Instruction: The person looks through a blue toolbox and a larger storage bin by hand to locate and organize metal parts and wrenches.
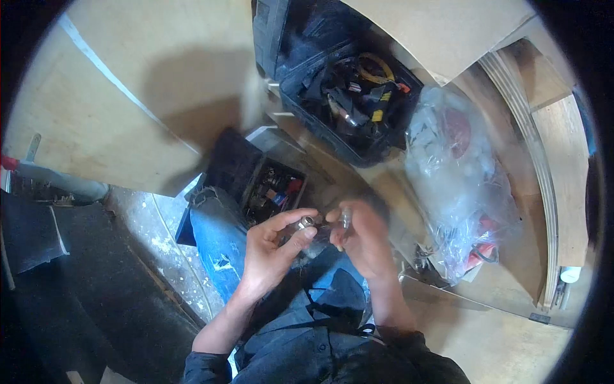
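Observation:
My left hand (272, 249) is closed, with thumb and forefinger pinching a small shiny metal fitting (306, 222) that has a round opening. Close beside it, my right hand (366, 238) has its fingers curled in and is partly smeared by motion. A small pale, glassy-looking piece (346, 218) shows at its fingers, too blurred to name. Both hands are held over my lap, above the jeans (220, 240). Just beyond them lies a small open dark case (236, 163) with assorted small parts inside.
A large open black toolbox (358, 150) holding tools stands at the back. To its right lies a clear plastic bag (457, 173) with white and red contents. Wooden panels (128, 77) rise at the left, and a curved plywood edge (540, 192) borders the right.

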Demonstrator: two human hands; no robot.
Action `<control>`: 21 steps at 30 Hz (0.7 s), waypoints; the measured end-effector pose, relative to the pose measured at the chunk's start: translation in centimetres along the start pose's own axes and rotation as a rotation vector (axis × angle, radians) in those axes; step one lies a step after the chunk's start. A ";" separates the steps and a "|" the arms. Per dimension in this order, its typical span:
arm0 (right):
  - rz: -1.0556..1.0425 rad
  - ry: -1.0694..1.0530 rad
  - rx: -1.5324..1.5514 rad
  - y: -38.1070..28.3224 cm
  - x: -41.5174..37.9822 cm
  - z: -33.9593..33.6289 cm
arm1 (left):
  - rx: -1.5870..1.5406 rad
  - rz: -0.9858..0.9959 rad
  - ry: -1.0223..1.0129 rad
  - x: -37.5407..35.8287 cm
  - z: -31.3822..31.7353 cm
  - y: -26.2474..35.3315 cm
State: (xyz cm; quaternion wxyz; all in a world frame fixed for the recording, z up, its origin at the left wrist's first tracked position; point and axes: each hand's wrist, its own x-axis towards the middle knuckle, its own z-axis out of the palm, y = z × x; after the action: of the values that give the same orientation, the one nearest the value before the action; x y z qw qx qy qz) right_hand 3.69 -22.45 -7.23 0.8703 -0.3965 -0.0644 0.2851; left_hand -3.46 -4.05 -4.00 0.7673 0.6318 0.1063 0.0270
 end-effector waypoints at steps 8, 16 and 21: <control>0.011 0.070 -0.061 0.5 0.1 0.4 | -0.025 0.024 -0.020 0.2 0.2 -1.2; -0.061 0.101 -0.201 0.4 0.0 1.2 | -0.014 0.007 -0.071 0.2 0.7 -0.8; -0.279 0.043 -0.465 0.7 -0.2 1.7 | -0.087 -0.090 -0.156 0.5 0.8 -1.7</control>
State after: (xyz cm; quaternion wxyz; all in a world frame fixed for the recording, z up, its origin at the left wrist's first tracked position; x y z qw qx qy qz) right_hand 2.64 -21.09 -6.52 0.7877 -0.5792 -0.1635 0.1313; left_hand -2.93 -5.03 -5.62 0.8005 0.5925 0.0734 -0.0521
